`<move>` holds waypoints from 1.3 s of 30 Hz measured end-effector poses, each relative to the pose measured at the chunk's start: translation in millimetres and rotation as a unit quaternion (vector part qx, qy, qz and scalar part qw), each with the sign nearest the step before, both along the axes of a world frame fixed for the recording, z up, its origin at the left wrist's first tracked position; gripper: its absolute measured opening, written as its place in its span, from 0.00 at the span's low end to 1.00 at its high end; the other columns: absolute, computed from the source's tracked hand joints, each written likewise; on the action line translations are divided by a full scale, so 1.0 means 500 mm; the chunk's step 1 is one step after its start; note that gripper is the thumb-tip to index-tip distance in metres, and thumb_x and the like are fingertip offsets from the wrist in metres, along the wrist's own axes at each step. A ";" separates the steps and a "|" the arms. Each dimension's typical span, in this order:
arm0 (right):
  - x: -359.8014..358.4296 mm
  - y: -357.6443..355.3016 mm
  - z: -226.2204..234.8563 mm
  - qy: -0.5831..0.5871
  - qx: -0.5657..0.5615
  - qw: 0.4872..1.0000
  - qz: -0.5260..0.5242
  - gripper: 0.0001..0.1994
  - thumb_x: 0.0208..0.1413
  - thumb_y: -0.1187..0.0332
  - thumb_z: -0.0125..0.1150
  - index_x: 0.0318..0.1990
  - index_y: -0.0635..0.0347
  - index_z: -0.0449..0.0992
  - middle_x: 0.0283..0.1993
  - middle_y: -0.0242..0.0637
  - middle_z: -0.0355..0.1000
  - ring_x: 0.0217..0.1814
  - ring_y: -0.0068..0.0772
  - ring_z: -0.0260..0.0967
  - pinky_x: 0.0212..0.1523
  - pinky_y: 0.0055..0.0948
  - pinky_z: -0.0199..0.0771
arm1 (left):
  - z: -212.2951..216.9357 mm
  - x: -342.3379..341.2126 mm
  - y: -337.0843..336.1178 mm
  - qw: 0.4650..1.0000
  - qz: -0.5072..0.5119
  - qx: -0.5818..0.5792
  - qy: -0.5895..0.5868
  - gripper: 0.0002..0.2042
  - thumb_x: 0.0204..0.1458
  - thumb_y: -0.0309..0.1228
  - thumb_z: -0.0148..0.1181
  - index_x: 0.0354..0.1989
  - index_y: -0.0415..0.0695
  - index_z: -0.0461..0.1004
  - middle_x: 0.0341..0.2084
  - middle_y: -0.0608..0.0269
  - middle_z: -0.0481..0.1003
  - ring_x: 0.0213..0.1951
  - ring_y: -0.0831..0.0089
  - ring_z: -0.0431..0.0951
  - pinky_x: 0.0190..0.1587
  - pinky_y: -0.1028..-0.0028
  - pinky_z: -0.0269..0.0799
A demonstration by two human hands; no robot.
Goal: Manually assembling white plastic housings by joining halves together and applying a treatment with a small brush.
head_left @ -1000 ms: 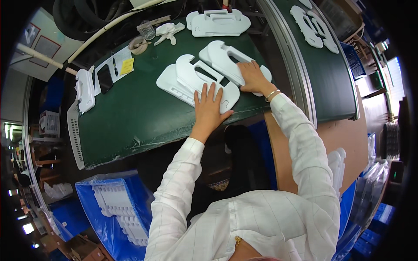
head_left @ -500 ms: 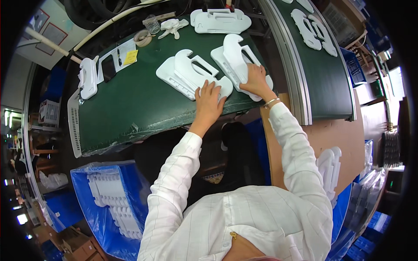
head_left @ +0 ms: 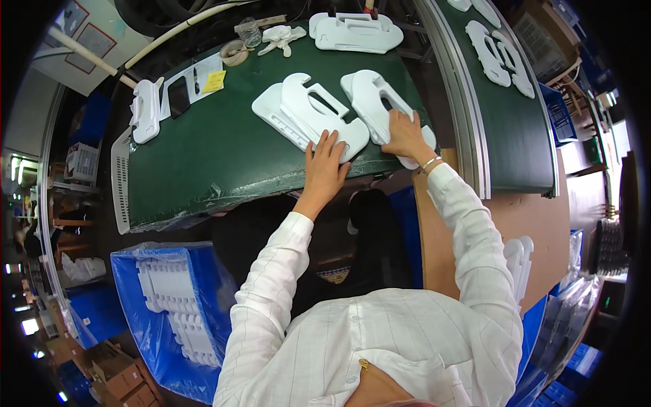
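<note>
**Both white parts pulled closer to my edge of the bench**

Quick update from the green bench (head_left: 224,163). Compared with a second ago, the two big white moulded parts have slid and turned a bit: the left part (head_left: 308,115) now sits with its long slot angled toward me, and the right part (head_left: 380,102) has swung so its near end hangs just at the table's near edge. So I'd say I'm lining them up side by side, not picking them up yet.

My left hand (head_left: 324,169) is flat and open, fingers spread on the near corner of the left part, pressing rather than gripping. My right hand (head_left: 405,136) lies over the near end of the right part, fingers curled over it, a loose hold as far as I can tell.

Far left there's another white piece (head_left: 146,112), untouched, and a blue crate (head_left: 129,285) of more parts down by my left side.
</note>
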State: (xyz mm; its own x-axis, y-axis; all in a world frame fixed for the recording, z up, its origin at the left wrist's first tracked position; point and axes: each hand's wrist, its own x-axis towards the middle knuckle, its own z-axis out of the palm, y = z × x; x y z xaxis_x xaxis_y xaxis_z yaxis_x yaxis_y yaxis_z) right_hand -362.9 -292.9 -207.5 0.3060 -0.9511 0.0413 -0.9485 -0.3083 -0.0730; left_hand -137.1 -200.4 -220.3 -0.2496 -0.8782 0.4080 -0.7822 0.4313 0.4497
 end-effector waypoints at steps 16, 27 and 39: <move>0.042 0.302 0.174 -0.702 0.485 0.517 0.060 0.46 0.31 0.57 0.71 0.61 0.72 0.60 0.55 0.38 0.67 0.56 0.27 0.63 0.59 0.25 0.59 | 0.188 0.141 0.117 0.912 0.096 -0.092 0.389 0.24 0.52 0.32 0.62 0.56 0.40 0.63 0.52 0.57 0.69 0.53 0.64 0.69 0.57 0.68 0.61; 0.145 0.359 0.148 -0.537 0.652 0.506 0.176 0.44 0.34 0.60 0.72 0.61 0.71 0.60 0.56 0.37 0.66 0.59 0.27 0.60 0.61 0.26 0.54 | 0.257 0.253 0.294 0.989 -0.121 0.058 -0.065 0.28 0.31 0.37 0.73 0.43 0.43 0.70 0.34 0.57 0.72 0.40 0.55 0.73 0.40 0.64 0.70; 0.194 0.338 0.153 -0.642 0.211 0.735 0.055 0.26 0.58 0.66 0.55 0.62 0.63 0.58 0.43 0.28 0.65 0.37 0.13 0.57 0.37 0.16 0.60 | 0.130 0.303 0.442 0.757 0.147 0.349 0.532 0.22 0.49 0.30 0.65 0.52 0.35 0.68 0.45 0.57 0.75 0.44 0.72 0.76 0.48 0.72 0.71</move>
State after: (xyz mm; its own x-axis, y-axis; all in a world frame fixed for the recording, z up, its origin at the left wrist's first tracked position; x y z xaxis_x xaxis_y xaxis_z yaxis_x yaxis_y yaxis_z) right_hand -265.8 -123.9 -131.2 0.3493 -0.9343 0.0712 0.0140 -0.0708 -0.9974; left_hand 14.2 20.7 -155.3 0.1425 -0.9263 -0.3487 0.1668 -0.3248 0.9310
